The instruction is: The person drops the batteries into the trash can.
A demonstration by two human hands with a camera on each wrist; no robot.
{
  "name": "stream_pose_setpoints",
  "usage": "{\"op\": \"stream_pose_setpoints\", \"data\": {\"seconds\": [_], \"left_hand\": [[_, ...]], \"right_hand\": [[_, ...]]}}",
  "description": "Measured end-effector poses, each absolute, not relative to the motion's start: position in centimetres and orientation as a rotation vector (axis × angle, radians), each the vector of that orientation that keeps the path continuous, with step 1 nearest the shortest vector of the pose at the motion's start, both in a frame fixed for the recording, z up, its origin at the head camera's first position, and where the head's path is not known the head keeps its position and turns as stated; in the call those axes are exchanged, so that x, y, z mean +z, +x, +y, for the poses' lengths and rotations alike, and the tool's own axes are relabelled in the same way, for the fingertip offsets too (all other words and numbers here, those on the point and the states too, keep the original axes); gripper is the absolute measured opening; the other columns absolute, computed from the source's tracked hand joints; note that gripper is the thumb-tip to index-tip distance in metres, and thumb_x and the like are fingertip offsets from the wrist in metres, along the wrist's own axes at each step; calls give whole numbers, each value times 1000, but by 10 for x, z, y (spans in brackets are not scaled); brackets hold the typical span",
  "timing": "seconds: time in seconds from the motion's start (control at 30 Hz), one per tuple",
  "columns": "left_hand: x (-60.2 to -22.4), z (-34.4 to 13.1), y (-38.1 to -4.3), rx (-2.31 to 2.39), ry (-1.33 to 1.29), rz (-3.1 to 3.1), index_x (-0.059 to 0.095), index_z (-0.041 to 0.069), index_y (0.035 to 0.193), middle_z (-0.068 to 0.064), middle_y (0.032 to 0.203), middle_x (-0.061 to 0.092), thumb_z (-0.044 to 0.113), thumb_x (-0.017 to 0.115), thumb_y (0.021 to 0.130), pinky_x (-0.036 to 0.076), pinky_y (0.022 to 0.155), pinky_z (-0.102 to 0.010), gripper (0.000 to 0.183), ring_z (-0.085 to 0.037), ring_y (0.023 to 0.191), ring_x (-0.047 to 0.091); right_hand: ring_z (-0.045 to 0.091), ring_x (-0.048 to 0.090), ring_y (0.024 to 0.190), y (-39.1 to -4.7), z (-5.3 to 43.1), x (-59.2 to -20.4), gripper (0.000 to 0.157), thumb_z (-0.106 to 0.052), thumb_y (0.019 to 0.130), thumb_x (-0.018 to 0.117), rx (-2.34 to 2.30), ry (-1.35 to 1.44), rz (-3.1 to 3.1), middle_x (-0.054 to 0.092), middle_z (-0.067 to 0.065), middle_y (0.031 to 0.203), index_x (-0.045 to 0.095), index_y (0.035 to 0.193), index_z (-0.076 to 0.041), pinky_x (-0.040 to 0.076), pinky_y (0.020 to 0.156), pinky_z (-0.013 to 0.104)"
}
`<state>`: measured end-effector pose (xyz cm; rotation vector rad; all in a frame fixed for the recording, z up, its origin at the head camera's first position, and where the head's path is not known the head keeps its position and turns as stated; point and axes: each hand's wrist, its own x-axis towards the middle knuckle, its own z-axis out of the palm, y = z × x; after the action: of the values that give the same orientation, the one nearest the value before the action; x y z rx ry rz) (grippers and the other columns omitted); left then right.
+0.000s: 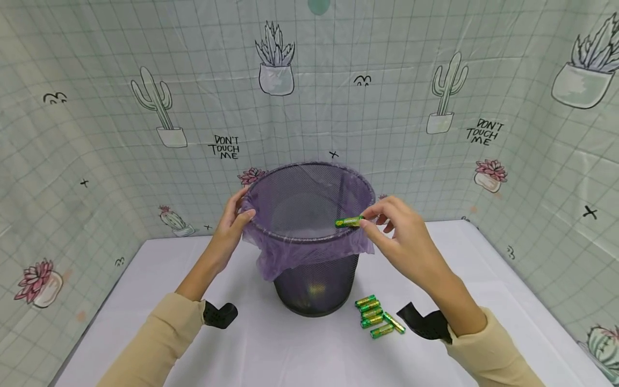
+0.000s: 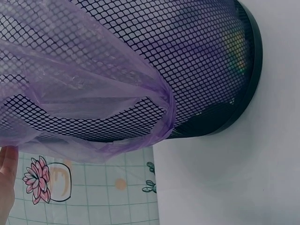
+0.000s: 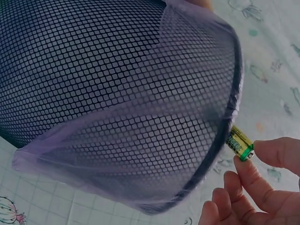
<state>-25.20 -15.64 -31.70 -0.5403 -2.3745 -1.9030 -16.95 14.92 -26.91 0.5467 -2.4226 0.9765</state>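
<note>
A black mesh wastebasket (image 1: 314, 285) stands upright on the table, lined with a thin purple plastic bag (image 1: 290, 258) folded over its rim. My left hand (image 1: 227, 228) holds the rim at the left, thumb on top; only its fingertips (image 2: 8, 161) show in the left wrist view. Between thumb and index finger, my right hand (image 1: 408, 236) pinches one end of a green and gold battery (image 1: 347, 221). This battery lies level over the basket's right front rim. In the right wrist view, the rim hides the battery's far end.
Several more green batteries (image 1: 371, 313) lie on the white table (image 1: 232, 344), right of the basket's base. A blurred green-yellow patch (image 2: 234, 49) shows through the mesh near the bottom. Behind hangs a gridded sheet (image 1: 324, 118) with printed cacti.
</note>
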Motion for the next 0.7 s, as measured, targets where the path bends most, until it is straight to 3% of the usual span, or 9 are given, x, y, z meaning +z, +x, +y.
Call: {"op": "stream_pose_setpoints", "data": {"seconds": [0.5, 0.7], "left_hand": [[-316, -156, -253, -1906, -552, -2359, 12, 16, 150, -11, 155, 7, 26, 39, 94, 10, 114, -52, 62, -27, 144, 5], [-318, -156, -252, -1902, -538, -2370, 12, 17, 150, -11, 155, 6, 26, 38, 94, 10, 115, -52, 62, -27, 144, 4]], "right_hand": [[19, 45, 87, -188, 137, -270, 14, -21, 85, 66, 886, 575, -2510, 54, 2, 89, 69, 87, -7, 39, 75, 31], [19, 45, 87, -188, 138, -271, 17, -22, 86, 66, 874, 597, -2523, 54, 3, 91, 71, 91, -7, 38, 74, 32]]}}
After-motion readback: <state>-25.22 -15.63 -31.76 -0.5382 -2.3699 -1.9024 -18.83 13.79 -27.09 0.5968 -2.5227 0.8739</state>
